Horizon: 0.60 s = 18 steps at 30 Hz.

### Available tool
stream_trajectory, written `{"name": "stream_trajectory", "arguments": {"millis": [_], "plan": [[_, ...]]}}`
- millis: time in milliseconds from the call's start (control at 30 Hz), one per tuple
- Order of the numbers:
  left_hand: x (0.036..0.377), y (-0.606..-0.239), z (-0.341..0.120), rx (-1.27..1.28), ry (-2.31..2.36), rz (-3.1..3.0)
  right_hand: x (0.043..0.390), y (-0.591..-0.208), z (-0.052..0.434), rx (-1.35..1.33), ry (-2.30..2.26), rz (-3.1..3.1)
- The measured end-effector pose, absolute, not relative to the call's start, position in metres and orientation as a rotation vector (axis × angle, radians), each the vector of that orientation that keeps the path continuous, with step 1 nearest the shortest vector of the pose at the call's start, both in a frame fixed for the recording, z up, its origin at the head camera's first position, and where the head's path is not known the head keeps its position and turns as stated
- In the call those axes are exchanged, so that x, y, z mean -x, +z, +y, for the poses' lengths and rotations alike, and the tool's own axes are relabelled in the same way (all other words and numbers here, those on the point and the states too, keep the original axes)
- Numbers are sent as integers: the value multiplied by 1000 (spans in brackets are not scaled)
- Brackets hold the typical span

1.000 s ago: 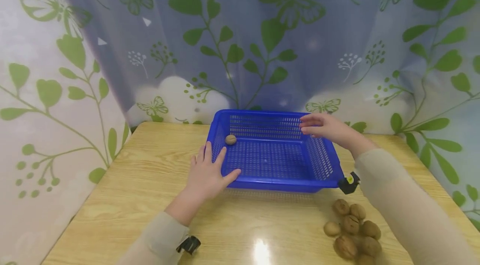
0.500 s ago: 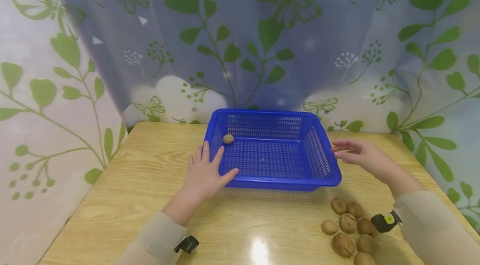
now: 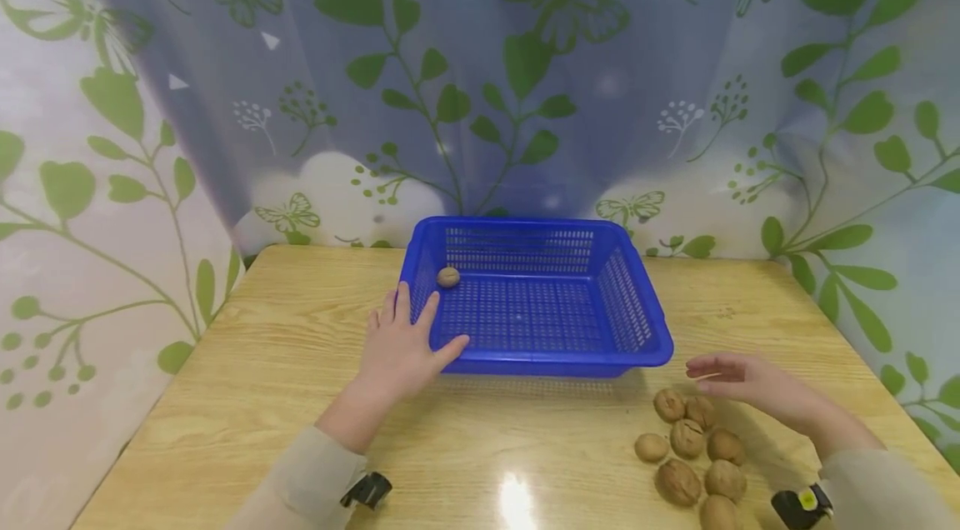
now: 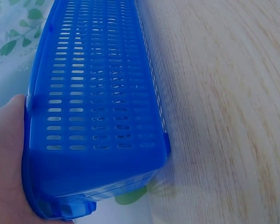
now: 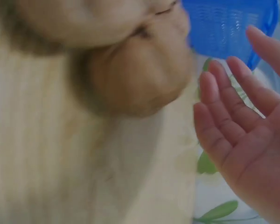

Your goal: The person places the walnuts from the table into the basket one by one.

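Observation:
A blue perforated plastic basket (image 3: 525, 357) stands on the wooden table, with one walnut (image 3: 448, 277) lying in its far left corner. My left hand (image 3: 397, 353) rests with spread fingers on the basket's near left rim; in the left wrist view part of that hand (image 4: 7, 154) lies along the rim. My right hand (image 3: 757, 384) hovers right of the basket, just behind a group of several walnuts (image 3: 686, 438). Its fingers are loosely bent and hold nothing, as the right wrist view of the palm (image 5: 256, 154) confirms. Blurred walnuts (image 5: 140, 70) appear close to that camera.
The wooden table (image 3: 285, 347) reaches back to a blue and white curtain (image 3: 480, 97) printed with leaves and butterflies. The curtain also hangs along the left and right sides. Small black cameras (image 3: 802, 505) are strapped at both wrists.
My right hand has come from above the basket's far right corner, moving right and toward me, to beside the walnuts. My left hand stays on the rim. The head view has shifted slightly.

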<state>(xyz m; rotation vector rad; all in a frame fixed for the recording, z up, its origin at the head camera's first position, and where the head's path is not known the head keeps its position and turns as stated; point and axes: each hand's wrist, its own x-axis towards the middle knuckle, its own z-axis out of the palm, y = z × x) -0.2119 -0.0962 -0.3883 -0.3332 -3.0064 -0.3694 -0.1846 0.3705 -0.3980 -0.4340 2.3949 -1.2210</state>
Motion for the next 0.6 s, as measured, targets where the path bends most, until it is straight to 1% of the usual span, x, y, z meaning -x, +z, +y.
{"name": "stream_trajectory", "arguments": {"millis": [300, 600], "plan": [[210, -386, -95, 330, -367, -3001, 178, -420, 379, 470, -1153, 2370], [208, -384, -95, 336, -373, -3017, 178, -425, 378, 533, -1102, 2452]]}}
